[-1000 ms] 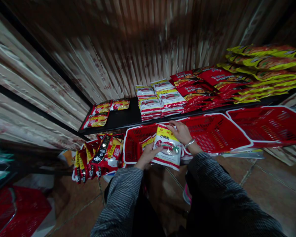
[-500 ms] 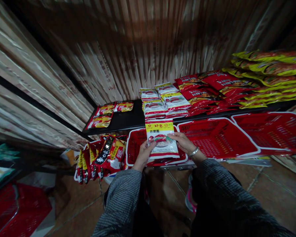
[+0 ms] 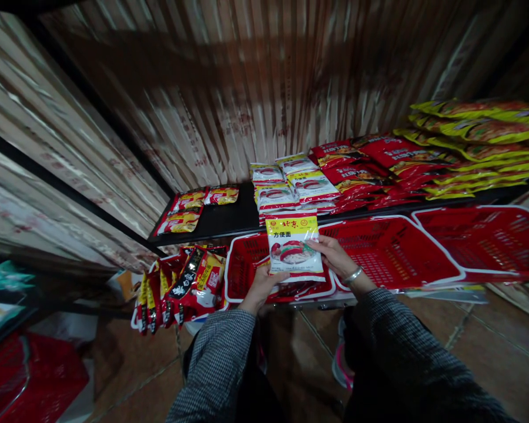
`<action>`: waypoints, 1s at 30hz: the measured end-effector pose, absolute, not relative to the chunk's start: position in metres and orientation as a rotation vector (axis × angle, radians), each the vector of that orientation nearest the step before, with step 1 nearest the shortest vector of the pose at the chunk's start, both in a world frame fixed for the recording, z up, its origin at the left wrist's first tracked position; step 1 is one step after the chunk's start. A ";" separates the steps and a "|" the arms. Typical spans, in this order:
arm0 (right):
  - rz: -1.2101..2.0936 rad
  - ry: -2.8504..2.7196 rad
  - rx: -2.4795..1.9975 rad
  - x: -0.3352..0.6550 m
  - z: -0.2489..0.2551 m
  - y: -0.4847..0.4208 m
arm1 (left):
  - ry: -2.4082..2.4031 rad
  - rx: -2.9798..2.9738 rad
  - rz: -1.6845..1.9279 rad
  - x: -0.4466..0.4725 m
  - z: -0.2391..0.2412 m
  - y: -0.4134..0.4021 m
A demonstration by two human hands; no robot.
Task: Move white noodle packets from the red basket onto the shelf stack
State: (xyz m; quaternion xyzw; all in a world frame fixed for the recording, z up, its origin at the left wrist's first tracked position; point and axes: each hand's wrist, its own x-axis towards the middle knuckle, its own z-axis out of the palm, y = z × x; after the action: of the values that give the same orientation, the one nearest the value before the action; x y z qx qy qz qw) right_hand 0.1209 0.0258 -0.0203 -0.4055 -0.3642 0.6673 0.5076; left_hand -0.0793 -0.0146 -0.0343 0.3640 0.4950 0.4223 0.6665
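Both hands hold one packet of instant noodles, white with a yellow band and a bowl printed on its front. My left hand grips the lower left corner, thumb on the front. At the right edge my right hand pinches the packet, with its thumb across the printed bowl. Under the packet is a red basket with a white rim; packets show at its bottom. Just behind, two stacks of matching white and yellow noodle packets lie on the black shelf.
Red noodle packets and yellow ones are piled along the shelf to the right. Red baskets hang along its front. At the left, a basket holds red and black packets. Few red-yellow packets lie at the shelf's left end.
The packet has shifted slightly right. My left hand has slid from the packet's left side down to its lower corner, while my right hand keeps its hold.
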 end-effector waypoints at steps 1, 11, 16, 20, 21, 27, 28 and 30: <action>1.610 -0.886 -0.972 0.121 -0.021 0.026 | 1.124 0.822 0.958 -0.079 -0.035 -0.014; 1.588 -0.907 -0.935 0.119 -0.020 0.026 | 1.154 0.809 0.986 -0.074 -0.028 -0.014; 1.581 -0.894 -0.923 0.122 -0.016 0.029 | 1.103 0.851 1.001 -0.076 -0.023 -0.012; 1.606 -0.895 -0.902 0.121 -0.014 0.032 | 1.052 0.801 1.101 -0.081 -0.017 -0.011; 1.615 -0.904 -0.901 0.120 -0.013 0.032 | 1.046 0.773 1.120 -0.082 -0.015 -0.012; 1.656 -0.952 -0.878 0.104 -0.004 0.028 | 1.069 0.705 1.198 -0.083 -0.007 -0.019; 1.668 -0.955 -0.861 0.101 -0.002 0.027 | 1.072 0.702 1.203 -0.084 -0.006 -0.020; 1.693 -0.961 -0.825 0.097 0.001 0.026 | 1.077 0.689 1.210 -0.087 -0.002 -0.021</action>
State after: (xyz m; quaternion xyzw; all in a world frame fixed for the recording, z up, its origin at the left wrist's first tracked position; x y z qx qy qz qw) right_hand 0.0971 0.0256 0.0009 -0.3397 -0.3959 0.6974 0.4915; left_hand -0.0872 -0.0209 -0.0019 0.3018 0.4716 0.5298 0.6370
